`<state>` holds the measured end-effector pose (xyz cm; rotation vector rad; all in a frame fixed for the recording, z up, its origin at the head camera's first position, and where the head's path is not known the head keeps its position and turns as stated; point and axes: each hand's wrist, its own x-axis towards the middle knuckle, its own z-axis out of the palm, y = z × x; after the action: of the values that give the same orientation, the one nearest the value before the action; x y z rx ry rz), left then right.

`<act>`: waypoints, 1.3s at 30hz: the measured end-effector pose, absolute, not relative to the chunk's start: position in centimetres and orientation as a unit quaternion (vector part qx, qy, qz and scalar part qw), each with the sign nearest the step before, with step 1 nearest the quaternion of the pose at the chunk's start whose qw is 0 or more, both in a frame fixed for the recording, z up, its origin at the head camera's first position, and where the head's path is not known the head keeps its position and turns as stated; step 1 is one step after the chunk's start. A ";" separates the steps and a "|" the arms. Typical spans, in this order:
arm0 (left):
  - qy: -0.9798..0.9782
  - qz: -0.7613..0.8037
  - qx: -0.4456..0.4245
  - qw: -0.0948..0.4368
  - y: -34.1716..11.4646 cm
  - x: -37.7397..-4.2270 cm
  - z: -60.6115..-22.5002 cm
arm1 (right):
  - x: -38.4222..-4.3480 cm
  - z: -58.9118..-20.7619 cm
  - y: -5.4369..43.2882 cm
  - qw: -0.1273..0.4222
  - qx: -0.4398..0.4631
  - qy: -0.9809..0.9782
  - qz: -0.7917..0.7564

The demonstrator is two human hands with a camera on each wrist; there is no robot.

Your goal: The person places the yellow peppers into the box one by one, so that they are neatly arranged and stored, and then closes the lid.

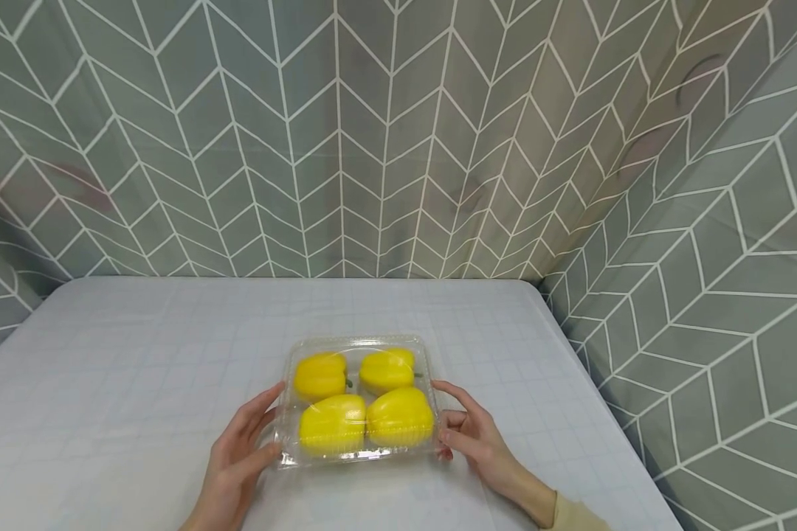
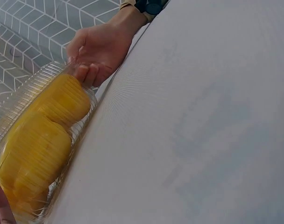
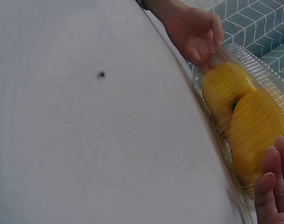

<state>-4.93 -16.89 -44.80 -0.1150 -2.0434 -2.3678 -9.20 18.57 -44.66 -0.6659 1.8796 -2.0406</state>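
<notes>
A clear plastic clamshell container (image 1: 353,341) lies on the table with its lid down. Inside are several yellow bell peppers (image 1: 333,425), laid in two rows, some with a green stem showing. My left hand (image 1: 235,453) holds the container's left side, thumb at the near corner and fingers along the edge. On the opposite side my right hand (image 1: 476,441) grips the right edge, its thumb near the front corner and some fingers bent under. In the left wrist view the right hand (image 2: 102,53) pinches the ribbed rim; the right wrist view has the left hand (image 3: 193,35) at the far end.
A white cloth with faint grid lines covers the table (image 1: 139,346). Grey curtains (image 1: 365,162) with white chevron lines hang behind it and along the right side. A small dark speck (image 3: 101,74) shows against the white surface in the right wrist view.
</notes>
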 end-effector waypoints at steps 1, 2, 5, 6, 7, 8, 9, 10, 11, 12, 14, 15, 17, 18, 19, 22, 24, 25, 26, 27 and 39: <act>-0.654 -0.756 -0.037 0.008 -16.9 -5.0 -44.8 | -9.2 -44.6 18.6 0.141 -0.231 0.654 -0.706; -0.655 -0.755 -0.036 0.010 -16.8 -5.0 -44.8 | -9.2 -44.6 18.6 0.138 -0.232 0.655 -0.706; -0.668 -0.743 -0.032 0.019 -16.7 -5.0 -44.7 | -9.4 -44.7 18.5 0.117 -0.230 0.662 -0.704; -0.676 -0.736 -0.028 0.022 -16.7 -5.0 -44.6 | -9.4 -44.7 18.5 0.108 -0.228 0.665 -0.703; -0.683 -0.730 -0.023 0.025 -16.6 -5.0 -44.6 | -9.5 -44.7 18.5 0.099 -0.227 0.669 -0.701; -0.692 -0.722 -0.017 0.028 -16.5 -5.0 -44.6 | -9.6 -44.8 18.4 0.091 -0.227 0.670 -0.701; -0.700 -0.713 -0.011 0.031 -16.5 -5.1 -44.5 | -9.6 -44.8 18.3 0.084 -0.226 0.671 -0.701; -0.708 -0.705 -0.004 0.035 -16.4 -5.1 -44.6 | -9.7 -44.8 18.3 0.079 -0.226 0.671 -0.702; -0.711 -0.702 0.002 0.037 -16.4 -5.1 -44.6 | -9.8 -44.8 18.3 0.074 -0.228 0.669 -0.703; -0.714 -0.699 0.007 0.039 -16.3 -5.1 -44.6 | -9.8 -44.8 18.2 0.071 -0.228 0.669 -0.704; -0.718 -0.695 0.014 0.044 -16.2 -5.1 -44.6 | -9.8 -44.8 18.2 0.069 -0.224 0.668 -0.706; -0.718 -0.695 0.017 0.046 -16.2 -5.1 -44.7 | -9.8 -44.8 18.2 0.070 -0.217 0.671 -0.706; -0.717 -0.695 0.019 0.048 -16.2 -5.1 -44.7 | -9.8 -44.8 18.1 0.071 -0.207 0.675 -0.705; -0.719 -0.693 0.022 0.048 -16.2 -5.2 -44.7 | -9.7 -44.8 18.1 0.071 -0.204 0.675 -0.705; -0.722 -0.690 0.027 0.047 -16.1 -5.2 -44.7 | -9.7 -44.8 18.1 0.071 -0.202 0.675 -0.706; -0.727 -0.684 0.040 0.045 -16.0 -5.3 -44.8 | -9.8 -44.9 18.1 0.066 -0.199 0.671 -0.711; -0.731 -0.680 0.045 0.045 -15.9 -5.4 -44.8 | -9.8 -45.0 18.1 0.063 -0.192 0.670 -0.715; -0.730 -0.680 0.047 0.045 -15.9 -5.4 -44.9 | -9.8 -45.1 18.1 0.062 -0.186 0.671 -0.715; -0.727 -0.683 0.046 0.046 -15.9 -5.5 -45.0 | -9.8 -45.2 18.1 0.060 -0.181 0.671 -0.716; -0.725 -0.685 0.046 0.046 -15.9 -5.5 -45.0 | -9.8 -45.3 18.1 0.059 -0.177 0.672 -0.716; -0.701 -0.710 0.055 0.050 -15.3 -5.6 -45.4 | -9.8 -46.4 19.1 -0.017 -0.224 0.658 -0.719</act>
<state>-5.65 -15.33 -45.45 0.1669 -2.1336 -2.1613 -9.85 19.06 -46.40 -0.7111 2.0878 -2.2835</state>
